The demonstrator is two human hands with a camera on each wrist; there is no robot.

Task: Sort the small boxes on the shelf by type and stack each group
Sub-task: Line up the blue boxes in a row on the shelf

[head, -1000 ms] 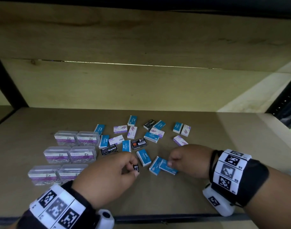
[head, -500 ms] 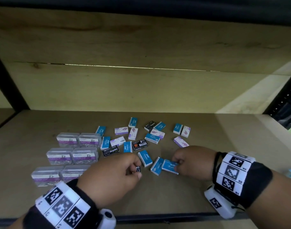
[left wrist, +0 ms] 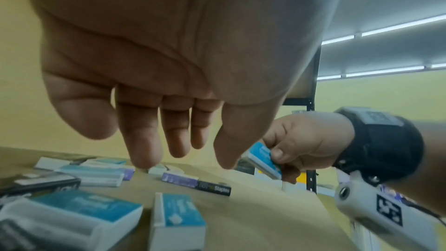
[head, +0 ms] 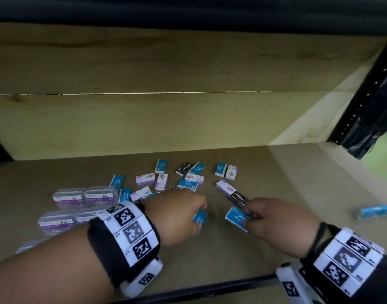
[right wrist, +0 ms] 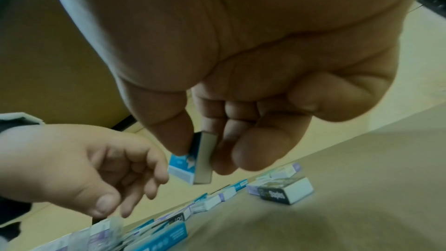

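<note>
small boxes (head: 189, 184) lie scattered across the shelf (head: 276, 194). the right hand (head: 273, 222) pinches a blue box (head: 235, 217) above the shelf. the left hand (head: 177, 218), fingers relaxed and holding nothing, hovers over another blue box (head: 200, 218).
</note>
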